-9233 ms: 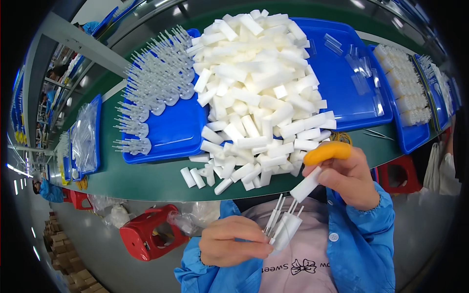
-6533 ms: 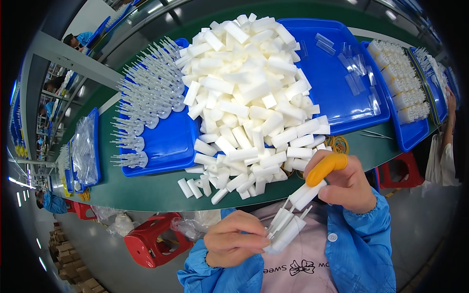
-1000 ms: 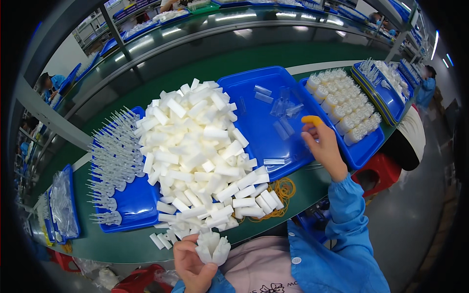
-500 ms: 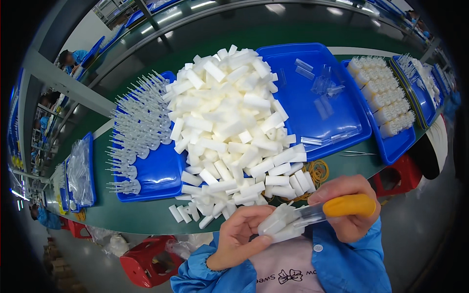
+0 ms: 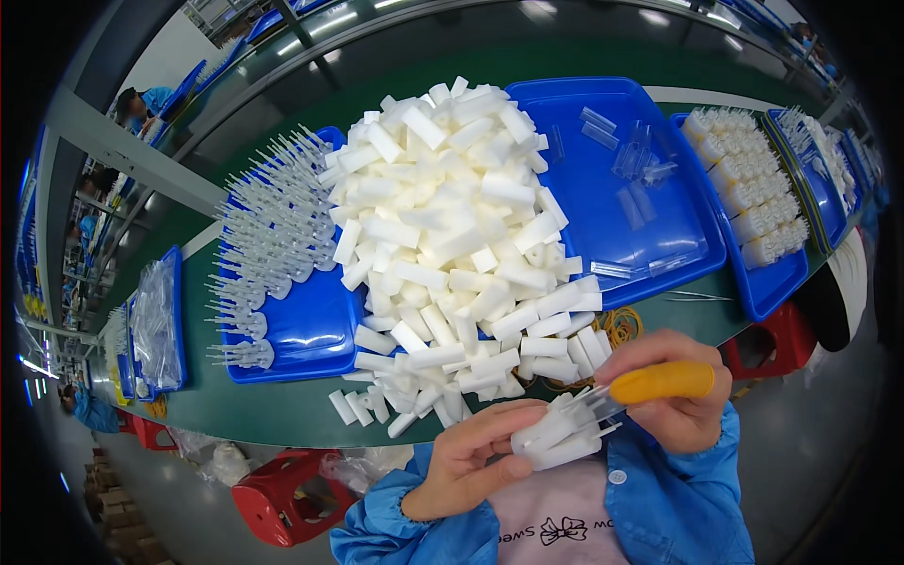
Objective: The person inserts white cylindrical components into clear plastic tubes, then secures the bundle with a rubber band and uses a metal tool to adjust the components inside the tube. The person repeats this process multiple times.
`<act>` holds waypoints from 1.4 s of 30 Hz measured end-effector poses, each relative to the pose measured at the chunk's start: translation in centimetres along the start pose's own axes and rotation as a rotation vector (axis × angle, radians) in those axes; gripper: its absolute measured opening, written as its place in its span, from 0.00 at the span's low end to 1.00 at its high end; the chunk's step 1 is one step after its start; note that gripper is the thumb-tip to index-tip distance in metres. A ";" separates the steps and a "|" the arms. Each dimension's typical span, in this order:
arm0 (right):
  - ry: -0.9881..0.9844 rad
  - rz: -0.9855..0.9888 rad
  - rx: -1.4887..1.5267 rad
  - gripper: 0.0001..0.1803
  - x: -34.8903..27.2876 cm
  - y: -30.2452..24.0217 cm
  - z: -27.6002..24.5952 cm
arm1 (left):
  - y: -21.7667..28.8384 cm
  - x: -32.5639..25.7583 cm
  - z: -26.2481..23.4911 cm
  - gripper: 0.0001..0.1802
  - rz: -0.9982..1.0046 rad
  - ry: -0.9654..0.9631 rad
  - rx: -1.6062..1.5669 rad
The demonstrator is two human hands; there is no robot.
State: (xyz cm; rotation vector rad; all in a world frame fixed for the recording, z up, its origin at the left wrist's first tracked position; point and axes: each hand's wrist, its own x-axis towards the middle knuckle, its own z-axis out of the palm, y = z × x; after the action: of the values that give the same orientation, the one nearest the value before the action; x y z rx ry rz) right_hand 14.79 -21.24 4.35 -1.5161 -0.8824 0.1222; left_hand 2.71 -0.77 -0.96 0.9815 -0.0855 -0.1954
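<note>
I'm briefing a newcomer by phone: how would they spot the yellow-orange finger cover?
Start at the big heap of white foam sticks on the green bench. Below its right edge, the right hand pinches a clear tube. The finger cover on its forefinger is the only yellow-orange thing among white and clear parts.

Pile of white foam sticks is covering most of the left blue tray. Right hand is hiding part of the clear piece at centre bottom. Trays at right edge are running out of frame, contents too small to tell.
</note>
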 end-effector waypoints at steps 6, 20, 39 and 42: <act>0.062 0.026 -0.136 0.11 -0.9 -1.2 0.7 | 0.5 0.2 0.2 0.25 0.183 0.014 0.505; 0.107 0.099 0.036 0.13 -2.0 0.3 0.9 | 1.1 0.6 0.6 0.21 0.312 0.137 0.936; 0.214 0.211 0.383 0.15 -3.1 2.4 0.9 | -0.1 0.9 0.7 0.32 0.357 0.326 0.893; 0.327 0.244 0.481 0.13 -2.9 1.6 1.6 | 0.9 1.8 2.5 0.28 0.274 0.399 0.179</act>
State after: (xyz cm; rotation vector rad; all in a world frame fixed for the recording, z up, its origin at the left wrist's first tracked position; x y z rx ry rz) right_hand 12.61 -21.48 1.41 -1.1403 -0.3670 0.2386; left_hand 4.19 -2.72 1.20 1.1580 0.1305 0.2650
